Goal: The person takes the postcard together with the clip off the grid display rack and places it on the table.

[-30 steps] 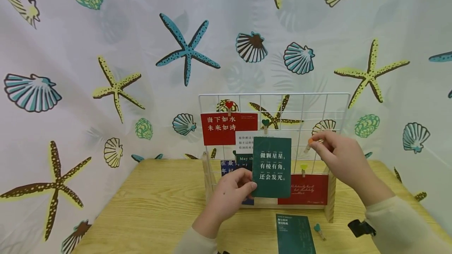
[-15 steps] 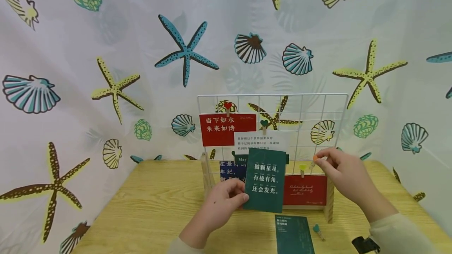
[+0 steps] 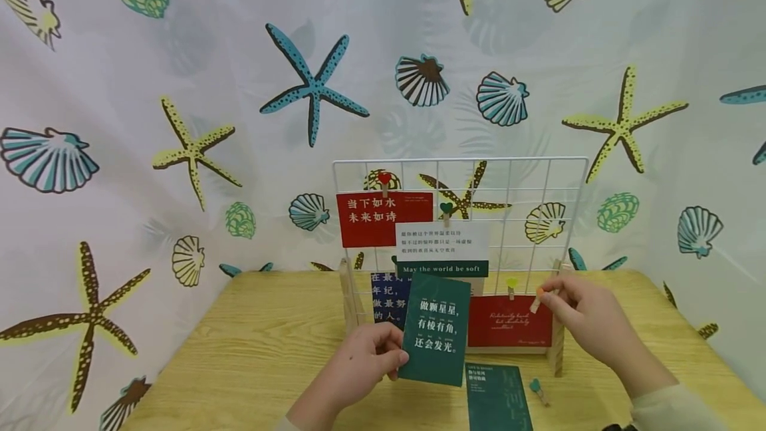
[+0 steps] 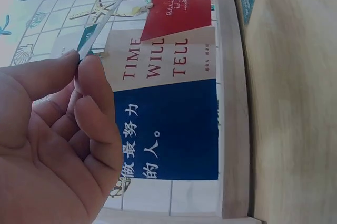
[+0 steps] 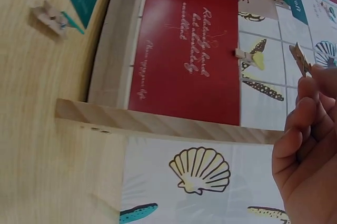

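My left hand (image 3: 369,359) pinches a dark green card (image 3: 435,331) with white Chinese characters by its left edge, in front of the white wire grid rack (image 3: 509,205). In the left wrist view that card shows only edge-on, between thumb and forefinger. My right hand (image 3: 589,314) pinches a small wooden clothespin (image 5: 300,58) with an orange top, near the rack's lower right. Just left of it hangs a red card (image 3: 509,322) under a clothespin with a yellow-green heart (image 3: 511,284). The held card covers part of the cards behind it.
A red card (image 3: 365,228), a white card (image 3: 443,238) and a blue card (image 4: 174,134) hang on the rack's left and middle. Another green card (image 3: 499,398) lies on the wooden table (image 3: 239,351), beside a clothespin with a teal heart (image 3: 535,386).
My left hand has lowered the green card and shifted it left, tilting it slightly and uncovering the white card. My right hand has come down with the orange-topped clothespin.
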The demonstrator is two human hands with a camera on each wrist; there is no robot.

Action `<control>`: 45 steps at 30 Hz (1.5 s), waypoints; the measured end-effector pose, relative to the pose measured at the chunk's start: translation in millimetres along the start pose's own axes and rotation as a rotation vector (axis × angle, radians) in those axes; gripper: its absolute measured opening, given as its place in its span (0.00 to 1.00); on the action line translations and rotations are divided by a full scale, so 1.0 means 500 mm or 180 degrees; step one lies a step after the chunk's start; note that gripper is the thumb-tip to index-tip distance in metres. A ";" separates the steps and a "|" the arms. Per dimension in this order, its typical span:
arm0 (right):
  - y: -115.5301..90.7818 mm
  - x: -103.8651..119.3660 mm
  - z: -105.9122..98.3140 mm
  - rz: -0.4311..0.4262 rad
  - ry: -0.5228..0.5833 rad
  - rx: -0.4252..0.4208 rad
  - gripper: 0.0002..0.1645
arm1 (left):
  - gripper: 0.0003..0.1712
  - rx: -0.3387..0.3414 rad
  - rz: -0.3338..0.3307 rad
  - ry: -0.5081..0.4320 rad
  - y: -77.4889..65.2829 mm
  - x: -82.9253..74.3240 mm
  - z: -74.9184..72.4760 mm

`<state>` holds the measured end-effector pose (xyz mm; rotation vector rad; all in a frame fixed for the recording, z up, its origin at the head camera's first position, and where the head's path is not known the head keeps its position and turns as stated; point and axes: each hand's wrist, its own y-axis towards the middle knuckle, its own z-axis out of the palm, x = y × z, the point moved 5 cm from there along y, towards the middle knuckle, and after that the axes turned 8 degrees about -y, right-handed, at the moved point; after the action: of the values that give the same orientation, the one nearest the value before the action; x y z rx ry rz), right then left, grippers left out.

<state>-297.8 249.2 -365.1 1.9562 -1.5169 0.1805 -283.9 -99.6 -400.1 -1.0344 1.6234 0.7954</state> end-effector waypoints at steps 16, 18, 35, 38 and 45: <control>-0.026 -0.041 0.032 0.0247 0.0139 0.0459 0.19 | 0.03 0.0252 -0.0372 0.0067 -0.019 0.041 0.002; -0.027 -0.046 0.034 0.0266 0.0147 0.0466 0.18 | 0.03 0.0272 -0.0378 0.0125 -0.019 0.047 0.002; -0.049 -0.088 0.079 0.0377 0.0439 0.1155 0.14 | 0.05 0.0426 -0.0558 0.0374 -0.015 0.102 0.011; -0.052 -0.095 0.085 0.0304 0.0500 0.1268 0.15 | 0.06 0.0487 -0.0586 0.0433 -0.016 0.108 0.013; -0.064 -0.116 0.101 0.0188 0.0698 0.1572 0.14 | 0.05 0.0547 -0.0622 0.0463 -0.019 0.118 0.014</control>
<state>-300.9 272.1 -445.0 2.1718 -1.4801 0.8359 -279.5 -111.7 -459.0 -1.1273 1.6507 0.4511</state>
